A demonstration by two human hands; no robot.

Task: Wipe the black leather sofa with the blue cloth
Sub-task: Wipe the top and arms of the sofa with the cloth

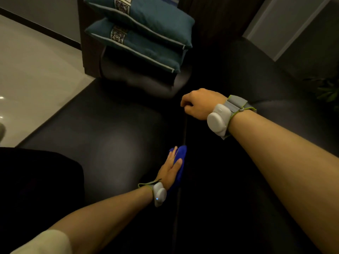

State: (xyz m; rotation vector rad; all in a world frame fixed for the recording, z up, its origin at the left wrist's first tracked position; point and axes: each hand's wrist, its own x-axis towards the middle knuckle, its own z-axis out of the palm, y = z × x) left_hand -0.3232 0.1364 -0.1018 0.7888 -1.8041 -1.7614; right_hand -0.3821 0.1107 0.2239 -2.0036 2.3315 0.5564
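Observation:
The black leather sofa (110, 129) fills the middle of the head view, its seat on the left and its backrest on the right, with a seam running between them. My left hand (169, 170) lies flat with straight fingers on the blue cloth (180, 162) and presses it against the seat right at the seam. Farther along the seam, my right hand (199, 103) rests on the top of the backrest with its fingers curled under; what they hold, if anything, is hidden. Both wrists carry grey bands.
Two teal cushions (145, 33) are stacked on the sofa's armrest (139, 83) at the far end. Pale tiled floor (33, 74) lies to the left of the seat. A dark cloth-covered shape (36, 180) sits at the lower left. A green plant (328, 88) shows at the right edge.

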